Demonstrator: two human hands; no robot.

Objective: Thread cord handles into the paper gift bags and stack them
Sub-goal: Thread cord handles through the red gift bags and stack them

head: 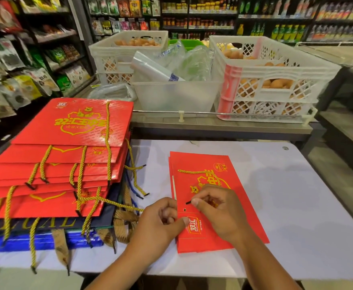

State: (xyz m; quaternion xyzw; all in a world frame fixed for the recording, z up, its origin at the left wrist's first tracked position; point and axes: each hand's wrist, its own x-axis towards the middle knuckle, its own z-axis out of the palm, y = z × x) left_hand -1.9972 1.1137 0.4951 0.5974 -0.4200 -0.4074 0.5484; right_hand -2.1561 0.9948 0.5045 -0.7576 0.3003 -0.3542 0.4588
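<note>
Close to the near edge of the white worktop [276, 195] lies a flat red paper gift bag with yellow print [204, 164], its long axis running from the near edge toward the far edge, tilted slightly left at the top, its opening end nearest the person. At least one more red bag lies under it, showing only as offset edges. A twisted yellow cord handle [194, 171] lies across the bag's far half and curves down under the right hand [217, 210], whose fingers pinch the cord's black tip [188, 202] just above a small punched hole [184, 210]. The left hand [161, 222] has its fingers curled, thumb pressing the bag's left edge; whether they grip the paper underneath is hidden.

At the worktop's left edge stands a fanned stack of red gift bags with yellow cords [66, 160], resting on dark blue and shiny blue bags [45, 241] partly covered and cut off at the frame's left. Beyond the far edge sit white lattice plastic crates of eggs [271, 80] and a clear plastic tub of bags [175, 95]. Blurred store shelves [35, 49] fill the background.
</note>
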